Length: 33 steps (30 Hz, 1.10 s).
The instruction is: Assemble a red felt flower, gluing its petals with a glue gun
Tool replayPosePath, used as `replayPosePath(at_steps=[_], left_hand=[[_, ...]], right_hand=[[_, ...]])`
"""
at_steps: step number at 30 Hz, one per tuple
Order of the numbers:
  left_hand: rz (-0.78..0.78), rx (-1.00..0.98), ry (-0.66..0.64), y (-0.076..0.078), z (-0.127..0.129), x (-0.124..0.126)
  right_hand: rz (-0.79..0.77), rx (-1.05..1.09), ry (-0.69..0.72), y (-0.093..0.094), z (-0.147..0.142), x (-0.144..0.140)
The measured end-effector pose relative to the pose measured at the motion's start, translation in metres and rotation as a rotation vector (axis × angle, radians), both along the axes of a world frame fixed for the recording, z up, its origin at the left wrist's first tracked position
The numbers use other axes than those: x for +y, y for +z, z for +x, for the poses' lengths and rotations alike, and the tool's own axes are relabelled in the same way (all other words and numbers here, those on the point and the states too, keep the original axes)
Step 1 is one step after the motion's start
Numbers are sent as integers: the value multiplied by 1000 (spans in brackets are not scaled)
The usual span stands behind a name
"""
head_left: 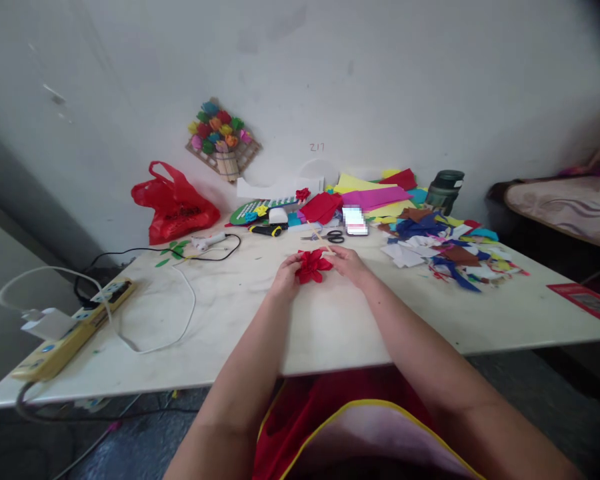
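Note:
A red paper flower [313, 265] sits between my two hands above the white table [230, 320]. My left hand [286, 275] grips its left side with curled fingers. My right hand [347, 260] pinches its right side, and a thin wooden stick [324, 242] rises from those fingers toward the scissors [333, 236]. Both forearms reach in from the bottom of the head view.
Coloured paper sheets [370, 193] and several scraps [450, 250] cover the far right of the table. A phone [355, 221], a dark jar [445, 190], a glue gun [207, 241] with cable, a red plastic bag [175, 207] and a yellow power strip [75, 330] lie around. A paper-flower craft [223, 140] hangs on the wall.

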<state>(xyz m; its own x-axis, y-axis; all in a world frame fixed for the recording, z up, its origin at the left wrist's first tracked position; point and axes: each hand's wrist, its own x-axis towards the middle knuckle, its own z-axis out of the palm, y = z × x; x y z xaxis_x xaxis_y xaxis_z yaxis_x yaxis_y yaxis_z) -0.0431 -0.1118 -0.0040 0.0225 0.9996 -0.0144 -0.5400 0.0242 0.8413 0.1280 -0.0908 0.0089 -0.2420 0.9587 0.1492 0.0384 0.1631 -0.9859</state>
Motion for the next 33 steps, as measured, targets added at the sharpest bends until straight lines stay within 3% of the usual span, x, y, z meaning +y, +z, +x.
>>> replayPosePath(at_steps=[16, 24, 33], left_hand=[[-25, 90, -67, 1, 3, 0], [10, 99, -103, 2, 5, -1], [17, 86, -176, 2, 1, -2]], right_hand=[[129, -99, -66, -2, 3, 7], [150, -98, 62, 0, 2, 6], [210, -175, -23, -1, -2, 6]])
